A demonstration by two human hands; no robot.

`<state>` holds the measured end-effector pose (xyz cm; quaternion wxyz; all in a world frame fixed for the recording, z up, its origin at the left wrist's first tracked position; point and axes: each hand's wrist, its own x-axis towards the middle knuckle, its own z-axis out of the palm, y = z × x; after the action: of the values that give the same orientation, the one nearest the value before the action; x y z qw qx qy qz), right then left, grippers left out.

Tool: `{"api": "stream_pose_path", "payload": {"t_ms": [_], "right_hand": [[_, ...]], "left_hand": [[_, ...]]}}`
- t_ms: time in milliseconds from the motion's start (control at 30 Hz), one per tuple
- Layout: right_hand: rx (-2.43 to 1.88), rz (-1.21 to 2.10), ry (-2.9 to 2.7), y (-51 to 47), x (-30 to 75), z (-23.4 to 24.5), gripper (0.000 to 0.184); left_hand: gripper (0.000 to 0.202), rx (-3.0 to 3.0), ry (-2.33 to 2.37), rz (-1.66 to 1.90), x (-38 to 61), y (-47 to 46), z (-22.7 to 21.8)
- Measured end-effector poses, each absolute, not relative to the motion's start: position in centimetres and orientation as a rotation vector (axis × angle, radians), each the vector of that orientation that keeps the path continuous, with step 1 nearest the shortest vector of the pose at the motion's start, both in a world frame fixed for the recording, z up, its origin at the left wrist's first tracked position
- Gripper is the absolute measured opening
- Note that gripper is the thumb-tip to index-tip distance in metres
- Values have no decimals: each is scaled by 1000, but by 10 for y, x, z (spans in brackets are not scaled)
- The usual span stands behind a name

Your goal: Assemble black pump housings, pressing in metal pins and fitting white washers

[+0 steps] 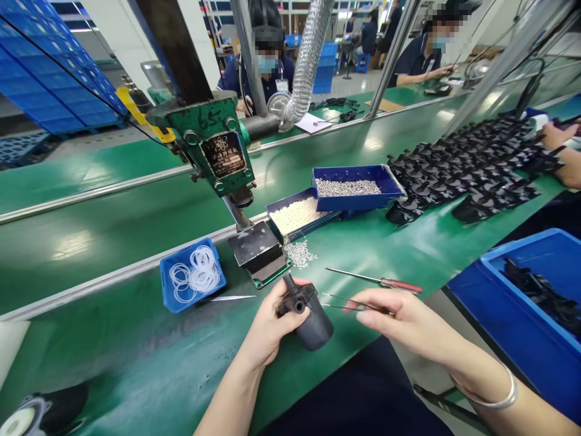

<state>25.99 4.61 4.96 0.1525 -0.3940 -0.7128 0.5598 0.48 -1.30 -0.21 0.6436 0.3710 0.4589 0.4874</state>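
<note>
My left hand (267,327) is closed around a black plastic pump housing (315,327), a cylinder with short pipe stubs, held over the green bench. Between the thumb and fingers of my right hand (399,318) is a pair of thin metal tweezers (338,303). Their tips point at the housing from the right, and I cannot tell whether they touch it. Behind my hands lies a screwdriver (399,284) with a red handle. Small white rings (299,253) are heaped loose on the bench just beyond the housing.
A green press (213,145) stands over a metal block (256,242). Blue trays hold screws (349,188), small pale parts (295,217) and white rubber rings (200,272). Several black housings (467,163) crowd the right, near another person's hand (567,151). A blue bin (499,260) stands at right.
</note>
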Motion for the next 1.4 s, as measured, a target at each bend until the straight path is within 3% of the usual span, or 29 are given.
{"api": "stream_pose_path", "payload": {"t_ms": [667, 1000, 1200, 1400], "right_hand": [[-836, 1025, -2569, 42, 252, 76, 33], [-812, 437, -2802, 36, 249, 92, 31], [-748, 303, -2762, 25, 243, 80, 25], [-781, 325, -2614, 15, 240, 48, 27]], "left_hand": [[60, 985, 1265, 1169, 9, -15, 12], [51, 1339, 1428, 1154, 5, -14, 7], [45, 1390, 1427, 1255, 13, -12, 9], [64, 1327, 1527, 1264, 16, -10, 7]]}}
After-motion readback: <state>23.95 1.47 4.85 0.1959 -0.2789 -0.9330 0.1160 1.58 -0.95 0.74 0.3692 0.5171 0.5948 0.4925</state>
